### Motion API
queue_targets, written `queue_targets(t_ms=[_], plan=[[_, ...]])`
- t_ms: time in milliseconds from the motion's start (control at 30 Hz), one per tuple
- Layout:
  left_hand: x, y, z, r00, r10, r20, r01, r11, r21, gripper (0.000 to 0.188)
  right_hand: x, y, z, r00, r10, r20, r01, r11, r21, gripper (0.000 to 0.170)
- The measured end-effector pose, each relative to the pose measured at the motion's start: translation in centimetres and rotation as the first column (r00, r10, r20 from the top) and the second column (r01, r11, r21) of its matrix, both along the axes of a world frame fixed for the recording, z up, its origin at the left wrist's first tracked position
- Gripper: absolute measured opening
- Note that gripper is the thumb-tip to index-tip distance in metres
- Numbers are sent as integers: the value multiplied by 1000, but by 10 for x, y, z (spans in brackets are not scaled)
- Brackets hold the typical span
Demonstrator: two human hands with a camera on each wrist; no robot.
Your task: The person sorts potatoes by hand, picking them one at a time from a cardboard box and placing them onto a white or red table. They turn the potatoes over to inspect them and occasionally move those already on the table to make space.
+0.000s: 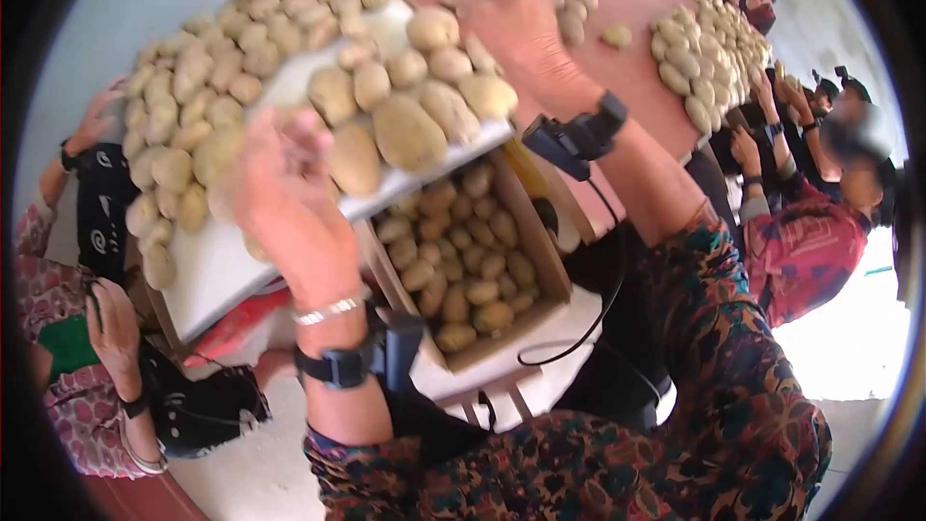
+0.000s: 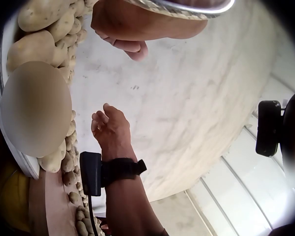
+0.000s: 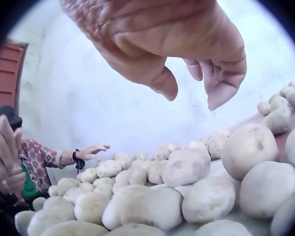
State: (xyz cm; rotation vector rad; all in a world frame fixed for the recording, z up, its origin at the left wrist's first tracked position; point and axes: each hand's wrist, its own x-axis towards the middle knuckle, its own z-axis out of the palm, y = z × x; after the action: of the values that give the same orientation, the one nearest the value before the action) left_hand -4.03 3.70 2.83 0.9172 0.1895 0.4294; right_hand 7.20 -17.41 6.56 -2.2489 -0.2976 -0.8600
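Here, we hold both hands open with fingers loosely curled and nothing in them, the left hand (image 1: 289, 198) over the white counter (image 1: 214, 265) near the large potatoes (image 1: 410, 133), the right hand (image 1: 516, 29) raised beyond them by the reddish surface (image 1: 627, 87). Smaller potatoes (image 1: 227, 68) spread behind, and more lie inside the cardboard box (image 1: 546, 236) below the edge.
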Motion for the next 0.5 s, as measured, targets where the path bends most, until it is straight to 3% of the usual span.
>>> queue_targets(t_ms=[33,100,133,200,233,300,367,433,500], plan=[[0,-1,3,1000,8,22,-8,1000,-18,44,-27,-3,6,998,-15,-56,15,1000,-1,24],[2,6,3,1000,-13,16,13,1000,-17,42,-83,-6,16,890,418,-181,-369,895,251,24],[2,8,3,999,-25,-27,24,1000,-15,42,-100,-12,2,887,408,-218,-347,898,269,24],[6,10,5,998,-23,56,24,999,-22,34,-124,-25,-30,740,439,-509,-316,895,313,26],[7,10,6,999,-27,46,28,999,-21,34,-133,-29,-56,670,511,-539,-330,855,401,25],[8,10,7,999,-14,44,13,1000,8,34,-144,-40,-95,533,359,-766,-364,915,176,25],[7,7,10,999,-17,46,17,1000,7,34,-153,-56,-135,382,173,-908,-568,819,-84,27],[7,6,12,999,-18,52,17,1000,7,33,-165,-54,-165,298,-145,-943,-649,694,-312,31],[9,7,13,999,11,50,-12,1000,19,34,-172,-46,-194,248,-194,-949,-685,658,-313,30]])
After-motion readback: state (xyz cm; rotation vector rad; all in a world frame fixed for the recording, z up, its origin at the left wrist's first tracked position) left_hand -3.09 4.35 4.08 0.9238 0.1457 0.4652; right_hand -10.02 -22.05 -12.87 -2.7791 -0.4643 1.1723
